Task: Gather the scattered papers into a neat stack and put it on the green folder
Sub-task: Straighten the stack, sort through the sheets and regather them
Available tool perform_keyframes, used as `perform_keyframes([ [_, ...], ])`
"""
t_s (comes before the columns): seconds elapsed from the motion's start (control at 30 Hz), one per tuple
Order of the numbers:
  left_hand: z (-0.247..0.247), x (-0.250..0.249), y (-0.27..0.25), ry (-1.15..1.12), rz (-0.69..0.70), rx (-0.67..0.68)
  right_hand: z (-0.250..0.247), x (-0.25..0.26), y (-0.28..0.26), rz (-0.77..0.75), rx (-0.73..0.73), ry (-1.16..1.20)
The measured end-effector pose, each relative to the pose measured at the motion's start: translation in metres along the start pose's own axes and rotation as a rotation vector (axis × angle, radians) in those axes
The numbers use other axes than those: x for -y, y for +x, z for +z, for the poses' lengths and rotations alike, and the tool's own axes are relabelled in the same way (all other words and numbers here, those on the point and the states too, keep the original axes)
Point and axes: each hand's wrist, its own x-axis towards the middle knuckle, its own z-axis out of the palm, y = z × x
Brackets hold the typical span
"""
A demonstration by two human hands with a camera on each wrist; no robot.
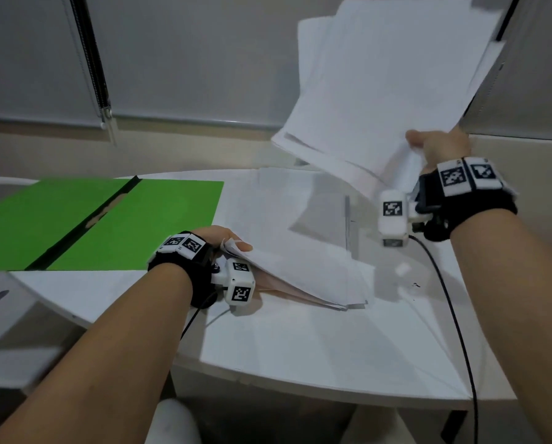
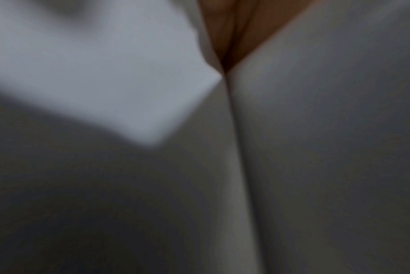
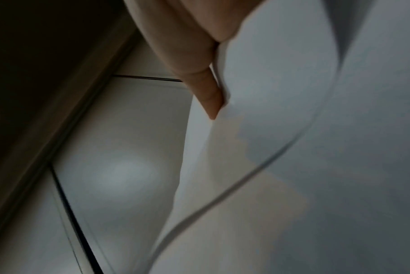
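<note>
An open green folder (image 1: 133, 225) lies flat at the left of the white table (image 1: 316, 354). My left hand (image 1: 226, 241) grips the left edge of a loose pile of white papers (image 1: 300, 261) resting on the table just right of the folder. My right hand (image 1: 434, 149) holds a second bunch of white sheets (image 1: 380, 84) up in the air at the upper right, pinched at their lower corner. In the right wrist view a finger (image 3: 199, 81) presses against the curved sheets (image 3: 293, 92). The left wrist view shows only blurred paper (image 2: 316, 148) and a bit of the hand (image 2: 229, 33).
A window blind with a cord (image 1: 92, 68) hangs behind the table. A black cable (image 1: 454, 315) runs from my right wrist down over the table's right side. A small white scrap (image 1: 403, 269) lies on the table beside the pile.
</note>
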Motion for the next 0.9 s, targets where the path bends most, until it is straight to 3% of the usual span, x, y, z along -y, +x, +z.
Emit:
perform_keyframes([
  [0.13, -0.002, 0.005, 0.002, -0.102, 0.027, -0.077, 0.016, -0.048, -0.029, 0.209, 0.307, -0.257],
  [0.3, 0.008, 0.008, 0.013, -0.422, 0.215, -0.142, 0.022, -0.095, -0.075, 0.236, 0.584, -0.689],
  [0.37, 0.004, 0.011, 0.014, -0.560, 0.232, -0.161, 0.019, -0.100, -0.075, 0.227, 0.614, -0.738],
  [0.47, 0.002, 0.008, -0.001, -0.674, 0.089, -0.009, 0.012, -0.089, -0.070, 0.168, 0.574, -0.845],
  [0.57, -0.004, 0.005, -0.001, -0.711, 0.046, -0.032, 0.002, -0.086, -0.060, 0.089, 0.514, -0.945],
  [0.63, -0.004, 0.008, 0.000, -0.767, 0.010, 0.009, -0.004, -0.096, -0.052, 0.116, 0.608, -0.947],
  [0.67, -0.002, 0.007, -0.002, -0.752, 0.003, 0.060, -0.007, -0.100, -0.050, 0.162, 0.667, -0.886],
  [0.73, 0.000, 0.007, -0.003, -0.491, -0.019, 0.071, -0.011, -0.102, -0.053, 0.227, 0.757, -0.783],
  [0.83, 0.005, 0.009, 0.008, -0.282, 0.025, -0.064, -0.004, -0.098, -0.047, 0.088, 0.732, -0.785],
  [0.9, 0.006, 0.008, 0.008, -0.222, 0.057, -0.083, 0.004, -0.094, -0.044, 0.022, 0.686, -0.752],
])
